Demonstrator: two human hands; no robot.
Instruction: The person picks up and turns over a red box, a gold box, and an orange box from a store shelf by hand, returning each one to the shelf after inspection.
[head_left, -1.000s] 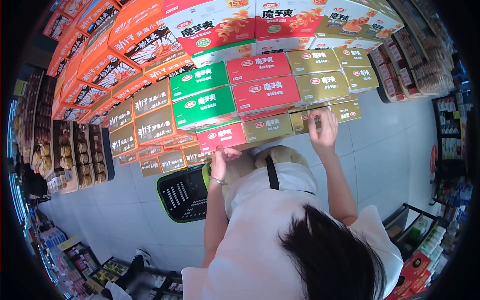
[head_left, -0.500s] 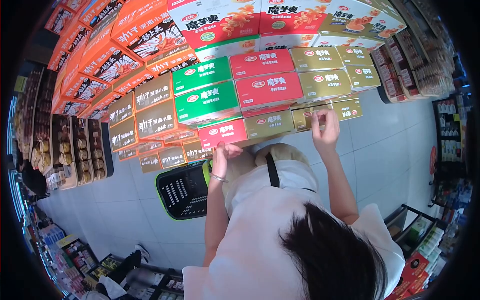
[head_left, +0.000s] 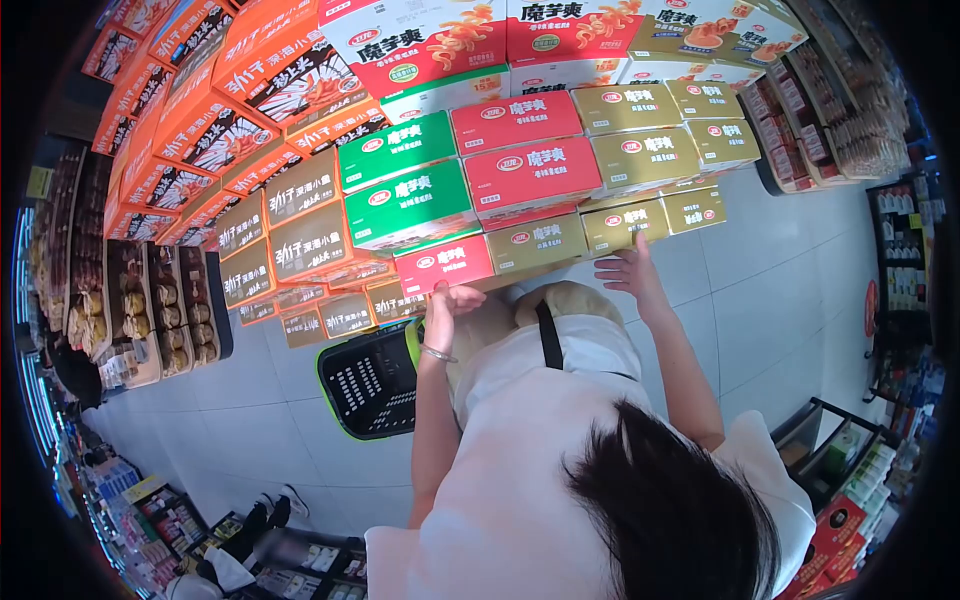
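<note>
My left hand (head_left: 452, 303), with a bracelet at its wrist, is at the lower edge of a red snack box (head_left: 446, 262). Its fingers stretch to the right and its thumb meets the edge of the box. To the right, my right hand (head_left: 630, 272) is open below a gold box (head_left: 624, 228), a fingertip at or close to its lower edge. Between the hands sits another gold box (head_left: 538, 247) in the same row. Green boxes (head_left: 408, 205) and larger red boxes (head_left: 532, 176) are stacked just above this row.
Orange cartons (head_left: 215, 135) are piled high at the left. A black basket with a green rim (head_left: 372, 385) stands on the tiled floor (head_left: 250, 430) beside my left arm. Shelves of goods (head_left: 160, 310) line the left side, and a black display rack (head_left: 835, 450) stands at lower right.
My right hand has let go of the gold box's front, dropped slightly and spread its fingers. That box now sits straighter in its row. My left hand has barely moved.
</note>
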